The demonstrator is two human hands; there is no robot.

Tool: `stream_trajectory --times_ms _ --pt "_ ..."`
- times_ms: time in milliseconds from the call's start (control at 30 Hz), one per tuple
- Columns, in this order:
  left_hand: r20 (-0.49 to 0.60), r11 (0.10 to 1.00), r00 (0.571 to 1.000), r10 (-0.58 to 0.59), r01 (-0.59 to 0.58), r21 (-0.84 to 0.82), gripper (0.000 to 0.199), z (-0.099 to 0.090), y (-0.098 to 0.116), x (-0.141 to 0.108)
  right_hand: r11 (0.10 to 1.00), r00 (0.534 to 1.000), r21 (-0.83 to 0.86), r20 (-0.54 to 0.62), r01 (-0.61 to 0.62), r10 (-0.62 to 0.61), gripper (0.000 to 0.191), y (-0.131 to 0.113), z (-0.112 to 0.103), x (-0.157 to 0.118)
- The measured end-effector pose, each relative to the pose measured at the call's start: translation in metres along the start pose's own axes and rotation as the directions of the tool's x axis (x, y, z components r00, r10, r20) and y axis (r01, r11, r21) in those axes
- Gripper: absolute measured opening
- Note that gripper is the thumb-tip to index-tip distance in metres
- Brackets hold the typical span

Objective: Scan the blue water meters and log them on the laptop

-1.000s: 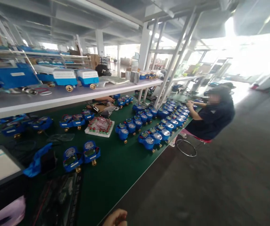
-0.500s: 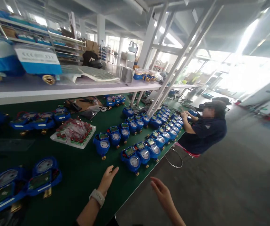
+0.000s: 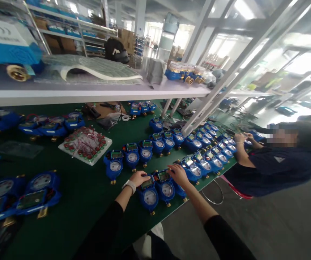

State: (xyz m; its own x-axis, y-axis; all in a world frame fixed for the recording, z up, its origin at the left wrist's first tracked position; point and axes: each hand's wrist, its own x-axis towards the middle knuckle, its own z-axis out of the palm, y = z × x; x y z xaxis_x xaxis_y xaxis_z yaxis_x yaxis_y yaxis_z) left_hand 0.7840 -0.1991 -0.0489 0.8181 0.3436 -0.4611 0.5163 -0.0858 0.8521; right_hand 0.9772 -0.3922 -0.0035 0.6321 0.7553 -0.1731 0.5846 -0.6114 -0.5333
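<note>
Blue water meters with round dials and small display boxes stand in rows on a green bench. My left hand point(image 3: 139, 178) is closed against the upper left side of the nearest water meter point(image 3: 149, 196), a white watch band on its wrist. Over the display end of the third meter in that row point(image 3: 180, 190) my right hand point(image 3: 179, 174) bends its fingers, touching it and reaching the edge of the second meter point(image 3: 167, 189). That hand and forearm partly cover the third meter. Both hands' undersides are hidden.
A white tray point(image 3: 105, 147) of red-wired parts lies left of the rows. More meters point(image 3: 43, 180) stand at the left. A white shelf point(image 3: 96, 94) overhangs the bench, with slanting metal posts point(image 3: 212, 97). A co-worker point(image 3: 277, 166) sits at the right, hands near the far meters.
Both hands have moved forward from the space before the bench edge onto the near meters, and their fingers have closed in. The view has shifted, so the co-worker appears farther right.
</note>
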Motion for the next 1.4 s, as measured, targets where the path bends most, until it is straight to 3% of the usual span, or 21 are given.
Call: stream_trajectory --times_ms 100,267,367,500,900,1300,1400 --pt "-0.012 0.998 0.999 -0.039 0.039 0.041 0.027 0.001 -0.004 0.001 0.999 0.973 0.028 0.225 0.046 -0.051 0.028 0.012 0.002 0.034" --pt "-0.042 0.992 0.991 -0.126 0.127 0.026 0.027 0.004 0.0 -0.003 0.988 0.827 0.135 0.544 0.079 -0.141 0.03 0.029 0.002 0.061" --pt "-0.063 0.987 0.985 -0.162 0.163 0.005 0.027 0.006 0.004 -0.009 0.98 0.749 0.181 0.637 0.085 -0.182 0.031 0.036 0.001 0.071" --pt "-0.094 0.979 0.975 -0.203 0.204 -0.001 0.028 0.006 0.008 -0.015 0.97 0.695 0.222 0.682 0.101 -0.228 0.029 0.04 0.004 0.081" --pt "-0.135 0.963 0.954 -0.266 0.269 0.003 0.027 0.01 0.01 -0.016 0.949 0.656 0.272 0.689 0.16 -0.308 0.027 0.048 0.011 0.083" --pt "-0.131 0.957 0.948 -0.289 0.29 -0.011 0.03 0.015 0.005 -0.013 0.954 0.664 0.28 0.694 0.105 -0.277 0.026 0.05 0.012 0.085" --pt "-0.144 0.954 0.944 -0.298 0.299 -0.018 0.029 0.017 0.009 -0.015 0.951 0.658 0.291 0.698 0.101 -0.284 0.033 0.048 0.01 0.085"
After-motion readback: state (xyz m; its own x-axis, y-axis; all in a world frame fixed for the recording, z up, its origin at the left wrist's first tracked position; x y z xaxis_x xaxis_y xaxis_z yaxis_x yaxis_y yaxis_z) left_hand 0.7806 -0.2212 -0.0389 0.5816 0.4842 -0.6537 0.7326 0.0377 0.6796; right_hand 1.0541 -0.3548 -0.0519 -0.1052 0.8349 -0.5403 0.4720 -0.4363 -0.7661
